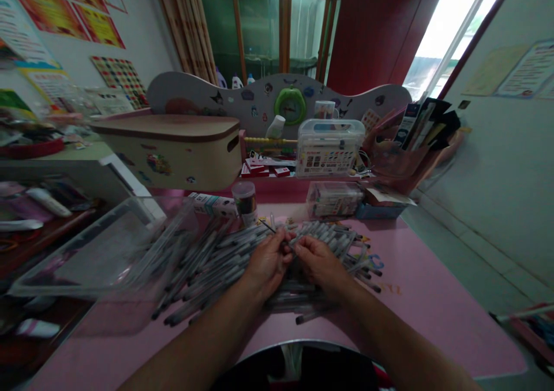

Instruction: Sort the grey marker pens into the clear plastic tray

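My left hand (269,259) is closed around a slim pen (267,225), whose narrow dark end sticks out up and to the left past the fingers. Close beside it, my right hand (318,259) pinches with thumb and forefinger at the left hand's fingertips; what lies in that pinch is too small to make out. Both hands are above a large heap of clear-barrelled pens with dark ends (229,264), spread across the pink table (433,316). Some pens under my wrists and palms are hidden.
On the left, a clear plastic bin (73,290) overhangs the table edge. Behind the heap are a clear cup (244,200), a printed box (212,204), and a clear case of pens (335,199). A lidded cream box (182,154) and green clock (289,107) stand farther back.
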Tool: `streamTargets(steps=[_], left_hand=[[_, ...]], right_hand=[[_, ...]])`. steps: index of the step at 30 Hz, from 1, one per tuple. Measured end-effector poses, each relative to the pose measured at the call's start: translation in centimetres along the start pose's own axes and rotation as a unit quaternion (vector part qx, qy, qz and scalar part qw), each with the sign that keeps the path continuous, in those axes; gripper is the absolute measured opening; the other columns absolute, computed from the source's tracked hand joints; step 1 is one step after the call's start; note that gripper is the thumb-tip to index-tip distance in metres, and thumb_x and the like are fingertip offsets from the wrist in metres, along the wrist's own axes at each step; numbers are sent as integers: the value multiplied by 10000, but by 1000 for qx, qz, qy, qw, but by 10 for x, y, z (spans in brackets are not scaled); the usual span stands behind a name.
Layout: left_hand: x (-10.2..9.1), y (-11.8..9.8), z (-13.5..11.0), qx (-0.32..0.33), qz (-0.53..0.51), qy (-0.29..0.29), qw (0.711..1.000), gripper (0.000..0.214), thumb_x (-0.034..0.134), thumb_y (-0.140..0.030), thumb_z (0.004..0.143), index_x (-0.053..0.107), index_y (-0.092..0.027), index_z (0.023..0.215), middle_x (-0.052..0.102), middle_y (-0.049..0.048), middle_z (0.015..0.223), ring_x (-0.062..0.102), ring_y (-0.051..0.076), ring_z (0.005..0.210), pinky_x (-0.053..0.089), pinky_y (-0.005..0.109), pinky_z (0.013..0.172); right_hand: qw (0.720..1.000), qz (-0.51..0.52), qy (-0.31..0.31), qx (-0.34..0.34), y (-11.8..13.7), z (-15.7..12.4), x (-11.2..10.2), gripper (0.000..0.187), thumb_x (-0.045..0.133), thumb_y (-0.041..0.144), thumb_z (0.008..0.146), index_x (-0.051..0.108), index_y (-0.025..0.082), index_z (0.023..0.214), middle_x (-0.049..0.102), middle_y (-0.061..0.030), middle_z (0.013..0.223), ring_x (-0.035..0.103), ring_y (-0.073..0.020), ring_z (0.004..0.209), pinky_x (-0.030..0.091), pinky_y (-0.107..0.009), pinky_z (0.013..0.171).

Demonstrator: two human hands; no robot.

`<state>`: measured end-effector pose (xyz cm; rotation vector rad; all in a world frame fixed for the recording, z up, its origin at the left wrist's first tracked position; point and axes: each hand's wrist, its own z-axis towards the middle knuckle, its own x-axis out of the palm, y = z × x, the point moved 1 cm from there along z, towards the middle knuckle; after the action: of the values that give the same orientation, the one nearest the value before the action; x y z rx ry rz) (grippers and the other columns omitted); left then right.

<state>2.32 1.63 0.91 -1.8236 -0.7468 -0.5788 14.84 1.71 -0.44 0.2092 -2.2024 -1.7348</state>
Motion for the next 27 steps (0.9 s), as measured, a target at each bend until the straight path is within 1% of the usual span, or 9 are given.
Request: streamTargets(steps=[2,4,6,9,12,18,20,23,27], left_hand=[[-1,-2,0,-3,-16,-8,1000,347,606,-309,900,515,-132,615,655,60,818,543,61,549,444,157,441],[0,-5,-1,-24,-30,-3,999,405,519,-300,947,472,-142,577,691,93,893,624,100,645,532,207,556],[2,-7,-4,-63,-52,17,997,407,463,-275,965,473,-144,580,708,128,966,685,161,797,581,287,708],[5,-5,-8,-115,-82,40,989,279,436,-217,953,596,-122,745,715,146,983,703,222,925,572,368,831],[6,1,-11,-151,-95,43,983,245,406,-195,945,632,-107,910,716,130,908,713,209,853,570,345,804],[6,8,-12,-172,-119,13,978,287,392,-205,966,606,-124,793,663,49,672,657,139,600,565,277,707],[7,9,-12,-159,-131,2,979,284,391,-187,968,609,-122,799,659,37,666,642,122,581,556,246,658],[9,7,-12,-144,-138,-13,980,269,393,-184,974,615,-122,836,672,42,706,661,124,624,563,237,645],[13,-1,-13,-134,-118,-13,984,252,381,-167,980,610,-100,900,683,92,814,697,147,751,592,252,710]], right_hand=[[999,18,-31,-1,1,1,-4,181,583,360,798,498,222,879,352,118,509,254,-70,384,171,-192,364],[996,27,-76,-42,4,1,-9,136,528,274,775,481,233,896,373,105,556,298,-87,420,228,-196,393],[984,-20,-120,-133,9,-1,-12,132,480,195,757,483,230,884,447,70,654,395,-108,512,334,-217,474],[937,-154,-157,-272,13,-6,-8,154,437,124,788,504,221,887,538,12,790,518,-156,716,438,-287,690],[902,-247,-129,-331,12,-8,-1,210,393,80,825,520,213,927,573,-32,869,550,-190,827,444,-335,792],[850,-360,-55,-382,6,-4,4,262,400,51,813,545,197,975,570,-78,950,538,-227,915,446,-377,832],[847,-375,-44,-374,5,-5,4,276,388,64,855,557,193,1030,594,-88,994,546,-232,947,440,-397,865],[869,-349,-34,-349,5,-7,2,302,377,92,904,561,203,1116,620,-81,1053,567,-222,992,447,-389,904],[892,-285,-88,-340,9,-7,-10,303,398,141,926,552,220,1175,625,-65,1112,585,-205,1052,446,-366,945]])
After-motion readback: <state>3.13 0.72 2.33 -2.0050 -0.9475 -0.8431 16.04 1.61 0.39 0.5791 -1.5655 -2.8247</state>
